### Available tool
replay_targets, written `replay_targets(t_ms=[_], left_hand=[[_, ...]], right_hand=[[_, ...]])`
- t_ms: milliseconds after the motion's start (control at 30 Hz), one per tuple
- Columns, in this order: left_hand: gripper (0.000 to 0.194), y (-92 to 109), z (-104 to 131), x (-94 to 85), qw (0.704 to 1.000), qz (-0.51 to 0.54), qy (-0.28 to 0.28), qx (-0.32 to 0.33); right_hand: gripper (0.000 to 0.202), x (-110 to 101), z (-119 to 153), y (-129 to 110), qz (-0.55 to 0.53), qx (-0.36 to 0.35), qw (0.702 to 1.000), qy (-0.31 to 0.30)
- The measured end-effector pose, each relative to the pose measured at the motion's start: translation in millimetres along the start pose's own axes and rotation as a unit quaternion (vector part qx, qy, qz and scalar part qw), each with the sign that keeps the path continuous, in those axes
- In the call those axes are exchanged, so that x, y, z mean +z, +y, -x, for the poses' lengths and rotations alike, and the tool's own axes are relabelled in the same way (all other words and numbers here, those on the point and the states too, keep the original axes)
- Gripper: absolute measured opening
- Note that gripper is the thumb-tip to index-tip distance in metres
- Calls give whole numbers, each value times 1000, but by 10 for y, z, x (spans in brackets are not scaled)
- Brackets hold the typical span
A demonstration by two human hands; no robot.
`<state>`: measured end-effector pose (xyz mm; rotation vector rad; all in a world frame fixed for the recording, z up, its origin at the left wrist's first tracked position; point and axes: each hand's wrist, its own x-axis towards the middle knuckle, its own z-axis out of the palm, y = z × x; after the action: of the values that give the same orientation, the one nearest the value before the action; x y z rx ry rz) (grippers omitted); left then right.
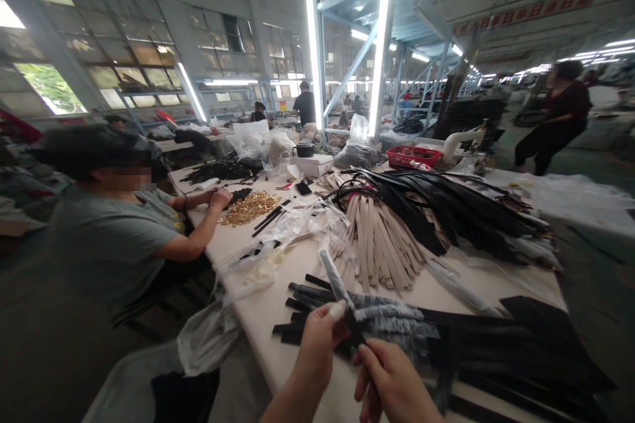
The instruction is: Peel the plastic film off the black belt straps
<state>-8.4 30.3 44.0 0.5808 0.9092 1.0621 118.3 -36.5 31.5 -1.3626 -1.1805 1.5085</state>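
Note:
Both my hands are on one black strap point(355, 330), whose far end runs into a pale, translucent plastic sleeve point(335, 274). My left hand point(320, 337) pinches the strap and sleeve where they meet, with white material wrapped on a fingertip. Closer to me, my right hand point(389, 370) is closed around the strap's lower part. Under and beyond the hands lie several black straps point(491, 330), some covered with crinkled clear plastic point(397, 317). Past them is a fanned bundle of beige straps point(380, 244).
Long black straps point(411, 201) are heaped beside the beige bundle. Across the table point(238, 301), a co-worker point(114, 225) handles small black pieces beside a gold metal pile point(253, 207). Loose plastic film point(312, 221), a red basket point(413, 157) and a white box point(311, 164) stand farther back.

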Motion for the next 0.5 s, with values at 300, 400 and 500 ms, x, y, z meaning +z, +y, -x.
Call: replay_targets(t_ms=[300,400,500], left_hand=[[26,-275,174,-54,1000,12,4,-3],[30,-376,180,-99,998,10,-32,-57],[27,-351,89,-79,991,63,-27,-117]], right_hand=[[75,42,-16,106,-29,25,999,0],[72,47,-27,173,-54,16,998,8],[70,81,-57,295,-40,31,999,7]])
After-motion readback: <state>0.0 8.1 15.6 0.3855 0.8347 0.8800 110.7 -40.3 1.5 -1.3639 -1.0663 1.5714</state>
